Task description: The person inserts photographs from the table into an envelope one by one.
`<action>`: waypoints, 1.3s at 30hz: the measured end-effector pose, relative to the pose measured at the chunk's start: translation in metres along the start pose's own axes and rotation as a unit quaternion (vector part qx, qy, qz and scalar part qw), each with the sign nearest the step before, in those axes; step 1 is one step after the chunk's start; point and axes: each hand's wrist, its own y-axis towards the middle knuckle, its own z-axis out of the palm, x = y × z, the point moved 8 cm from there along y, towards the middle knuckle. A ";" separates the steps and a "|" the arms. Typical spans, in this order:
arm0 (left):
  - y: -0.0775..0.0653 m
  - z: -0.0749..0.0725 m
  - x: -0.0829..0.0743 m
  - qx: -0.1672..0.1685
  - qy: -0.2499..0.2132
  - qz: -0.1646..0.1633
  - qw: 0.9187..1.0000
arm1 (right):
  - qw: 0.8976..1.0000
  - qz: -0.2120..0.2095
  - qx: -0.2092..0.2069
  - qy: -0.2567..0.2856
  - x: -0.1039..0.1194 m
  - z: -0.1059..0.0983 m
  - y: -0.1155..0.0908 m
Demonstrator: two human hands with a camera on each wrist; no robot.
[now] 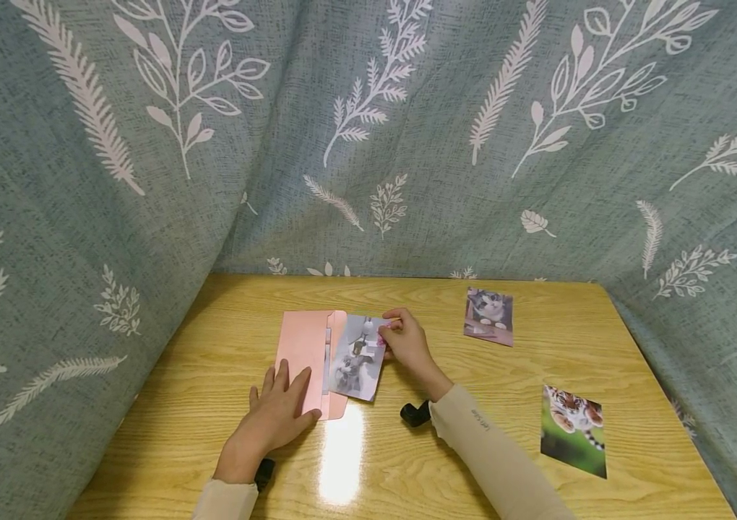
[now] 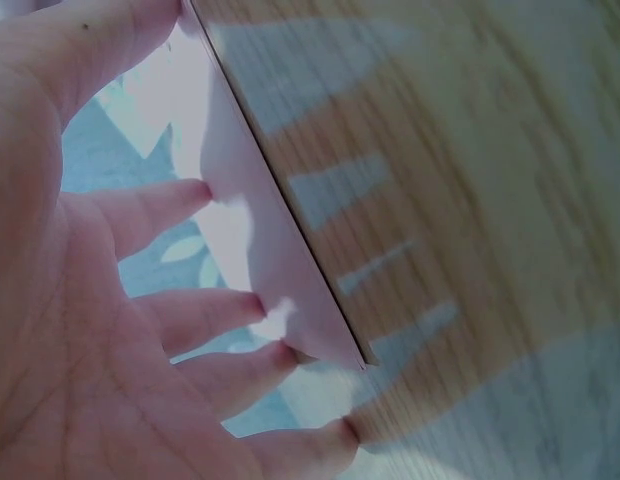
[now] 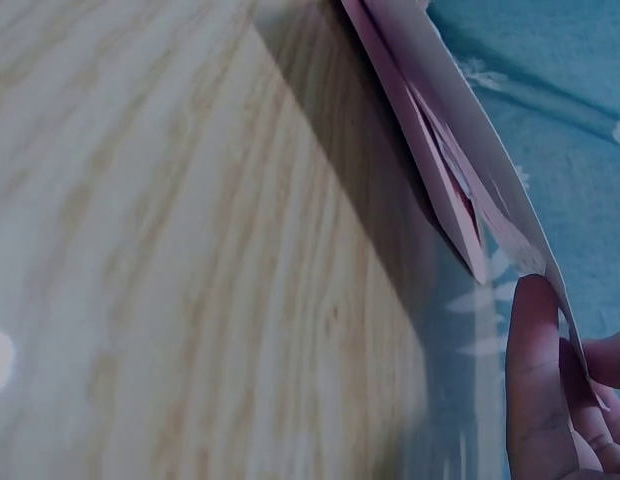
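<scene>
A pink envelope (image 1: 300,339) lies on the wooden table, its flap side facing right. Spread fingers of my left hand (image 1: 275,413) rest on its lower part; in the left wrist view the left hand (image 2: 120,300) touches the envelope (image 2: 255,220) with its fingertips. My right hand (image 1: 410,350) pinches the upper right corner of a greyish cat photo (image 1: 357,365), which overlaps the envelope's flap. Through the envelope's opening a strip of something pale shows. In the right wrist view the right hand (image 3: 550,390) holds the photo's edge between thumb and fingers, above the envelope (image 3: 460,230).
Another cat photo (image 1: 488,318) lies at the back right of the table (image 1: 472,462). A tiger photo (image 1: 573,430) is nearer the right edge. Patterned blue-green cloth (image 1: 368,144) hangs behind and at both sides. Black wrist devices (image 1: 415,414) sit under the wrists.
</scene>
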 end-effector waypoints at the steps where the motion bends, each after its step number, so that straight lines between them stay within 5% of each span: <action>1: 0.000 0.000 0.000 0.001 -0.001 -0.001 1.000 | 1.000 0.001 0.002 0.002 0.000 0.001 0.000; 39: -0.001 -0.002 -0.001 0.002 0.005 -0.007 1.000 | 0.998 0.018 0.043 -0.030 -0.003 0.052 0.007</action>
